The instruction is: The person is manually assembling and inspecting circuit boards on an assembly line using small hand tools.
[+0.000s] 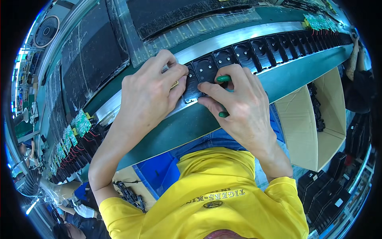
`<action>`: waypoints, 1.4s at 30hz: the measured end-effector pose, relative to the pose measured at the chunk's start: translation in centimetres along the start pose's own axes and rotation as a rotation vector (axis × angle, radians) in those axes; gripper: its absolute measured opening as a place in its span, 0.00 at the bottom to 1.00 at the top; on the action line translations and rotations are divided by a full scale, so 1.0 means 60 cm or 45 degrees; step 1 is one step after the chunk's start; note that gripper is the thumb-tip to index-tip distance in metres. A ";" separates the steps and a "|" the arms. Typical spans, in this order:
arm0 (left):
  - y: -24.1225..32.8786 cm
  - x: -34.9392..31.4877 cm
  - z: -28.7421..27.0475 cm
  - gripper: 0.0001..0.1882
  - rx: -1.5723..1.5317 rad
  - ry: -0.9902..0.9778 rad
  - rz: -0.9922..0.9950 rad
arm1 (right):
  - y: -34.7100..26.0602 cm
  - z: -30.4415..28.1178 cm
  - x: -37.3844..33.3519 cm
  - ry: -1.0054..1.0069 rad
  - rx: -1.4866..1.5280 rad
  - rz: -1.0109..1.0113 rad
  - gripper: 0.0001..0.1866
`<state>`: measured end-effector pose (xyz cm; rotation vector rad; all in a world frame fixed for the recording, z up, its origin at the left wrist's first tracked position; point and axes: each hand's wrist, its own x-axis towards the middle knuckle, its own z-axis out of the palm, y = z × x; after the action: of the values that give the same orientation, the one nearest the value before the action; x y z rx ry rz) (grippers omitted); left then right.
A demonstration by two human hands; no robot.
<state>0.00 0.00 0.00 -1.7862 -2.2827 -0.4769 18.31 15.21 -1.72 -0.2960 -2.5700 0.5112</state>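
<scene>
A long row of black plastic housings (247, 55) runs along a metal rail on the green bench. My left hand (149, 85) is closed in a pinch over one housing (192, 88); a small yellowish piece (175, 84) shows by its fingers, too small to name. At the same housing's right edge, the thumb and forefinger of my right hand (242, 99) are pressed close together. Tucked in that hand is a pair of green-handled pliers (223, 79); its jaws are hidden. Whether my right fingertips also grip a small part cannot be seen.
Green circuit boards (82, 122) with red wires stand on the row at the left, and more boards (320, 22) at the far right. Dark sheets (93, 51) lie behind the rail. An open cardboard box (296, 115) stands right of me. Other people are at both sides.
</scene>
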 end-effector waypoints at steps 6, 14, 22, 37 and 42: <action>0.003 0.007 0.000 0.02 0.016 0.001 0.021 | 0.001 0.001 -0.001 0.013 0.002 0.000 0.10; 0.013 0.010 0.008 0.03 -0.093 0.024 -0.039 | -0.004 -0.026 0.014 -0.057 0.135 -0.064 0.20; 0.028 0.007 -0.005 0.03 -0.104 -0.057 -0.144 | -0.026 0.000 0.131 0.242 1.628 0.120 0.23; 0.016 -0.005 0.013 0.04 -0.175 -0.080 -0.263 | -0.031 0.092 0.168 0.338 1.795 0.271 0.21; 0.016 0.001 0.012 0.04 -0.174 -0.096 -0.266 | -0.019 0.100 0.165 0.302 1.715 0.172 0.16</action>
<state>0.94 0.52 -0.54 -1.6575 -2.5606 -0.6255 6.65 15.33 -1.82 -0.0212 -1.4970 1.9033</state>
